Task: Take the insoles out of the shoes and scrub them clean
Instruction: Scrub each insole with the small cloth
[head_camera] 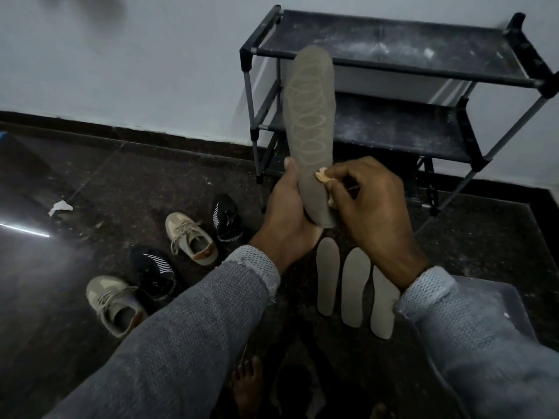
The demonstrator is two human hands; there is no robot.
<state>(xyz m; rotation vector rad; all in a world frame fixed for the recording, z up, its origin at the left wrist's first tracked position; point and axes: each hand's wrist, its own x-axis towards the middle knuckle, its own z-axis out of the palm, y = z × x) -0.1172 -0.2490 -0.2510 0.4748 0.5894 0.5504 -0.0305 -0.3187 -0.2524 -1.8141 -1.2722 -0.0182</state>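
My left hand (286, 207) grips the heel end of a grey insole (311, 116) and holds it upright; looping scrub marks run down its face. My right hand (367, 207) pinches a small tan brush (321, 175) whose head touches the insole's lower part. Three more grey insoles (354, 285) lie side by side on the dark floor below my hands. Two beige sneakers (190, 237) (113, 303) and two black striped shoes (227, 219) (155, 272) stand on the floor at the left.
A black two-tier shoe rack (393, 68), dusty, stands against the white wall behind the insole. A clear plastic lid or box (496, 300) lies at the lower right. A scrap of paper (60, 207) lies on the floor at the left. My bare foot (248, 385) shows at the bottom.
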